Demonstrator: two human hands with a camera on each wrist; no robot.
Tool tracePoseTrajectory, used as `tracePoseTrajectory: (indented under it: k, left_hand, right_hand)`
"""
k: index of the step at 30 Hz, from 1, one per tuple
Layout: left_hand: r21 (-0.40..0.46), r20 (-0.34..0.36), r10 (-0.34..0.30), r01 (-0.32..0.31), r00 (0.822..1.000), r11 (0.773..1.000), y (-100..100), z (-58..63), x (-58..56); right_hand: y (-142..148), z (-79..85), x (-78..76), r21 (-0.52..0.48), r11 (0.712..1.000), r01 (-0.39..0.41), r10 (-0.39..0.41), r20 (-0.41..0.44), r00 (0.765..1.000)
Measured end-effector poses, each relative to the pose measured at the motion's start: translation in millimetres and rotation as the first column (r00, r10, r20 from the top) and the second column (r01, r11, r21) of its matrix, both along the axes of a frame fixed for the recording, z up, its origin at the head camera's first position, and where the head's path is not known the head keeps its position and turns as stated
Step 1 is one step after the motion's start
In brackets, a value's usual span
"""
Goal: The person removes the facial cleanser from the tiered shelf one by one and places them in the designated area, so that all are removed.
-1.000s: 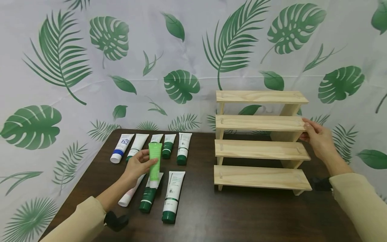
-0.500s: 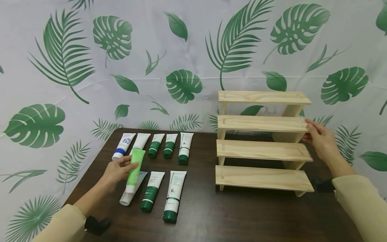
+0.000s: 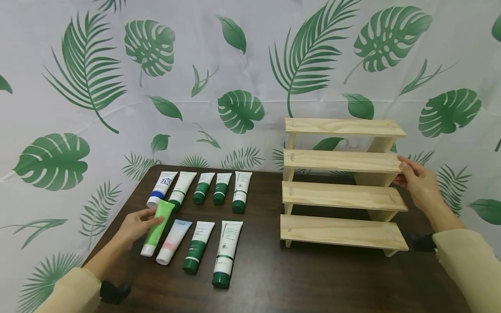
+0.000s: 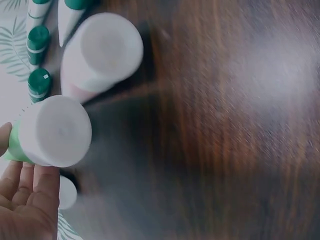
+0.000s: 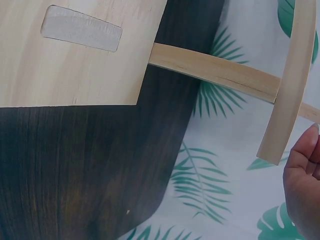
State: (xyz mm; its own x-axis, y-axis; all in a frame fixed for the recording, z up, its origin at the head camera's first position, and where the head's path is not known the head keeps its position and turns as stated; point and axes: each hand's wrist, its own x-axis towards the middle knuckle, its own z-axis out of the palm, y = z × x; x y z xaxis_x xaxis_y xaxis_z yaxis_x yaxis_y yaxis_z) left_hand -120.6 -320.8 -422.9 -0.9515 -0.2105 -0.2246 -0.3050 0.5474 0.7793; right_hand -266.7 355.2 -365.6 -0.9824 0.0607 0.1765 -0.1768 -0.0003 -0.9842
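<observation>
At the left of the table, my left hand [image 3: 135, 224] pinches a light green squeeze tube [image 3: 159, 221] between thumb and fingers. Its white cap [image 4: 62, 131] points toward the left wrist camera and sits close to the tabletop; whether it touches, I cannot tell. Just right of it lies a white, pink and blue tube [image 3: 174, 241], apart from the hand. On the other side, my right hand [image 3: 422, 184] grips the right end of a board of the stepped wooden display shelf [image 3: 340, 161], second from the top. Some right fingers are hidden behind the board.
Two white-and-green tubes, one shorter [image 3: 198, 248] and one longer [image 3: 227, 252], continue the front row. Behind them lies a back row of several tubes [image 3: 241, 191]. The dark wooden table [image 3: 258, 278] meets a leaf-print cloth [image 3: 235, 56] at the back.
My left hand has carried the green tube leftward and down, from above the front row to that row's left end. The right hand keeps its place on the shelf.
</observation>
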Motion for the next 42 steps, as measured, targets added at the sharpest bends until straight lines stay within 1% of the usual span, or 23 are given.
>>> tracePoseTrajectory:
  k: [6,13,16,23,30,37,42]
  left_hand:
    - [-0.023,0.025,0.006,-0.005,1.0,1.0,-9.4,-5.0,5.6]
    - [-0.101,0.072,0.014,-0.007,0.997,0.995,-20.3,-11.6,8.4]
    - [-0.122,0.09,0.019,-0.008,0.996,0.992,-22.9,-13.4,9.5]
    - [-0.137,0.112,0.026,-0.011,0.993,0.991,-24.0,-17.5,8.2]
    - [-0.166,0.12,0.029,-0.009,0.992,0.986,-22.4,-15.9,6.5]
    - [-0.177,0.132,0.034,-0.01,0.991,0.984,-21.7,-16.2,8.0]
    - [-0.178,0.159,0.051,-0.022,0.986,0.984,-21.9,-17.3,6.9]
  right_hand:
    - [-3.6,3.7,3.5,0.014,1.0,0.005,-0.005,0.018,1.0]
    - [-1.1,1.6,1.7,0.025,1.0,0.011,-0.011,0.022,1.0]
    - [-1.5,1.7,1.9,0.026,1.0,0.011,-0.012,0.018,1.0]
    - [-1.7,2.4,2.5,0.046,0.999,0.015,-0.016,0.025,1.0]
    - [-0.8,3.5,2.8,0.048,0.999,0.017,-0.018,0.026,1.0]
    - [-0.7,3.3,2.0,0.016,1.0,-0.001,0.0,0.018,1.0]
    - [-1.5,3.5,1.2,0.019,1.0,0.012,-0.012,0.023,1.0]
